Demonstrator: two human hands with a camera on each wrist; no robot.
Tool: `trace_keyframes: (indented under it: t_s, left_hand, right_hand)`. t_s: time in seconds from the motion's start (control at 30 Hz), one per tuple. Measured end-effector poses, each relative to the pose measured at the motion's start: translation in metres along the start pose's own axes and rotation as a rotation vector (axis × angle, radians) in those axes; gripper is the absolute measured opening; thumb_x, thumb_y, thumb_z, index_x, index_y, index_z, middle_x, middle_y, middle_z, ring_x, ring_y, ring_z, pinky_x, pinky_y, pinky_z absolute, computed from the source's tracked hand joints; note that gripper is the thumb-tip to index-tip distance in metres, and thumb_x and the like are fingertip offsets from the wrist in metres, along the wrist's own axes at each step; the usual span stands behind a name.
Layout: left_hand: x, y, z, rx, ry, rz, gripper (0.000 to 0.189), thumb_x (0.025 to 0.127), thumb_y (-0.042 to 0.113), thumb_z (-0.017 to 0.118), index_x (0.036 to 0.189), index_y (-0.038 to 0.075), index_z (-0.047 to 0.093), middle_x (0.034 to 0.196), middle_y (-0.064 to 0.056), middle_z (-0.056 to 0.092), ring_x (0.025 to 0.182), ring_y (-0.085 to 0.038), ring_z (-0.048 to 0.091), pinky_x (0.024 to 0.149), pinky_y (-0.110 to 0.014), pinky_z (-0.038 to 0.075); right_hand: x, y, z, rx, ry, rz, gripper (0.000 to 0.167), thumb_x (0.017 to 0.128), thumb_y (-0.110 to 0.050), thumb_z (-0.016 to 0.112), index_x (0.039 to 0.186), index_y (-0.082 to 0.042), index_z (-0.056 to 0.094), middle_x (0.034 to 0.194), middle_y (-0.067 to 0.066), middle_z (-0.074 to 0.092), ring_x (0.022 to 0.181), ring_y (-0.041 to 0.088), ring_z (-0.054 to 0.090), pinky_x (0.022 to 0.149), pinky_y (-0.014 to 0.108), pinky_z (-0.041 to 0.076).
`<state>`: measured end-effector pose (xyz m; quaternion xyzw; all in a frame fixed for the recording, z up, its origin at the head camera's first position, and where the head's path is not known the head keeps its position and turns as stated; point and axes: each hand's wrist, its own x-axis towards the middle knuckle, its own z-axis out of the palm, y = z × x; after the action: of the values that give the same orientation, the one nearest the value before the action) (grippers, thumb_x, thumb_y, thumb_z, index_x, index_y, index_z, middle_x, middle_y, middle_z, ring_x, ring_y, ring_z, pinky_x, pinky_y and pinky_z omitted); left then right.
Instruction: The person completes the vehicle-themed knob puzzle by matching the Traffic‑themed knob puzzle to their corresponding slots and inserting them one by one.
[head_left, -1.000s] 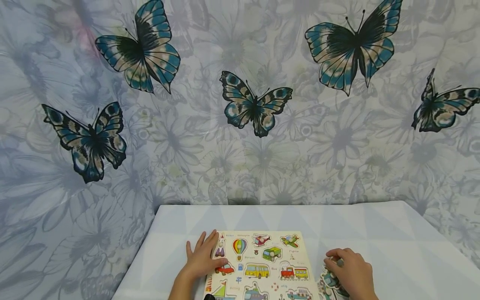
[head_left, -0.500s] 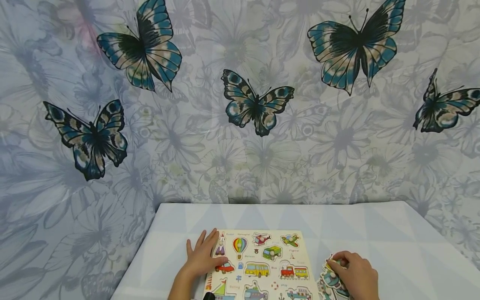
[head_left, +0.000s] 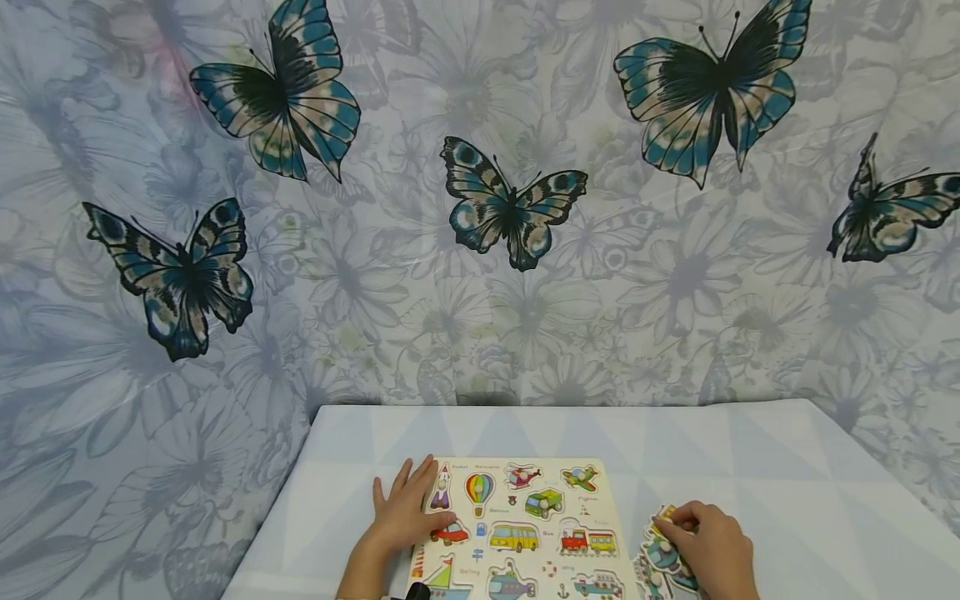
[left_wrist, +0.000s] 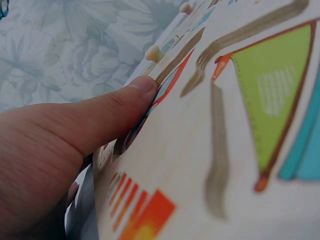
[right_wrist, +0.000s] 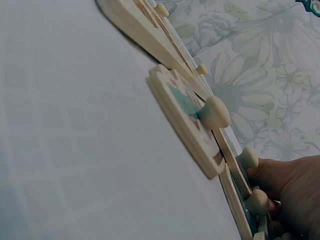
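Cream puzzle board (head_left: 549, 477) lies on the pale, triangle-patterned worktop (head_left: 810, 483), near edge out of the head view. Clock below is centred on the board, 12 pointing away from the person. Left hand (head_left: 408, 521) is at 9 o'clock, fingers straight and spread, gripping nothing; it rests on the board's side edge, thumb reaching in to the red car (head_left: 450, 534). Left wrist view confirms: thumb extended on the board surface, lime green sail (left_wrist: 275, 85) off to its 3 o'clock. Right hand (head_left: 708, 537) is at 3 o'clock, fingers bent, thumb and finger pinching a yellow loose piece (head_left: 667, 512) at the far end of the piece pile (head_left: 660, 557). Pile sits just beside the board, 3 to 4 o'clock, pieces overlapping. Right wrist view shows round wooden knobs on them, nearest knob (right_wrist: 215, 114) standing up from its piece; fingertips partly hidden there. On the board: rocket (head_left: 441, 489) at 10, balloon (head_left: 479, 493) at 11, helicopter (head_left: 522, 477) at 12, yellow bus (head_left: 514, 537) mid-board, train (head_left: 588, 542) at 3, submarine (head_left: 512, 582) at 6. Butterfly-print wall covering (head_left: 495, 350) stands behind, 12 o'clock.
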<state>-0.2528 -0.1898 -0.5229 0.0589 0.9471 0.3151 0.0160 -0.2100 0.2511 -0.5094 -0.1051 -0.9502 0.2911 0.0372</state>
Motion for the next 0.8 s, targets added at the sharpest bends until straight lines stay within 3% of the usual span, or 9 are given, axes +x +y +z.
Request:
trace_keyframes:
  t_s: [0.57,0.8]
  left_hand:
    - [-0.0008,-0.003,0.0026,-0.009,0.002,0.008,0.1,0.074,0.054,0.081,0.154,0.011,0.04,0.165,-0.006,0.031,0.155,-0.041,0.013,0.112,-0.075,-0.016]
    - [-0.0012,-0.0009,0.0008,-0.013,0.005,0.007,0.099,0.074,0.053,0.082,0.154,0.011,0.04,0.165,-0.006,0.032,0.155,-0.041,0.013,0.112,-0.075,-0.015]
  right_hand:
    - [-0.0008,-0.0027,0.0013,0.001,0.019,0.033,0.041,0.079,-0.048,0.08,0.086,-0.008,0.074,0.081,0.005,0.069,0.07,0.019,0.06,0.069,0.049,0.049]
    - [0.0004,-0.0043,0.0017,-0.016,0.079,-0.001,0.04,0.081,-0.049,0.079,0.092,-0.011,0.076,0.091,0.007,0.07,0.077,0.022,0.062,0.071,0.049,0.047]
